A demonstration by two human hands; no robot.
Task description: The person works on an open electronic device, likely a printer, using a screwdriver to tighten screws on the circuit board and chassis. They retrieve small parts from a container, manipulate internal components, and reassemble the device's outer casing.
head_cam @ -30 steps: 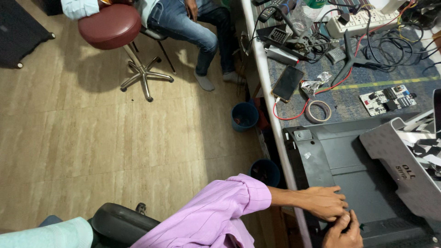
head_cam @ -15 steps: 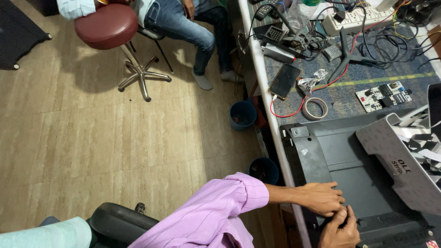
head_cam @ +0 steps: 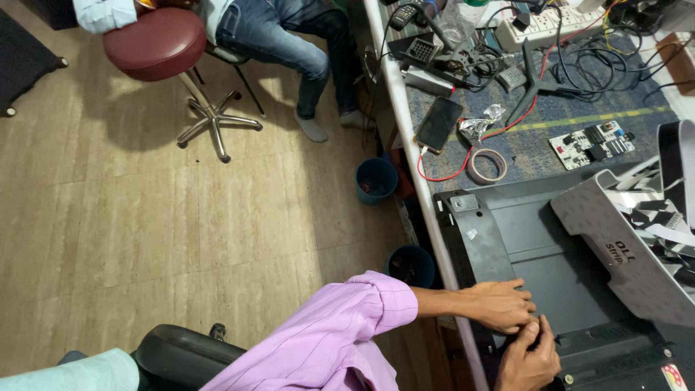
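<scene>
A large dark grey flat panel (head_cam: 550, 275), like the back of a screen, lies on the bench at the lower right. My left hand (head_cam: 499, 304), at the end of a purple sleeve, rests palm down on the panel's near left part with its fingers bent. My right hand (head_cam: 528, 358) comes up from the bottom edge, and its fingertips meet those of the left hand at one spot on the panel. Whatever lies between the fingertips is hidden. A light grey moulded cover (head_cam: 630, 246) lies tilted across the right part of the panel.
On the blue-grey mat (head_cam: 565, 101) lie a phone (head_cam: 438, 123), a tape roll (head_cam: 486, 165), a circuit board (head_cam: 594, 141), a power strip and tangled cables. Two blue buckets (head_cam: 376, 179) (head_cam: 411, 264) stand by the bench edge. A red stool (head_cam: 156, 43) and a seated person's legs (head_cam: 289, 43) are at the far left.
The view has shifted slightly. My right hand has edged up towards the left hand's fingertips. The left hand stays on the panel.
</scene>
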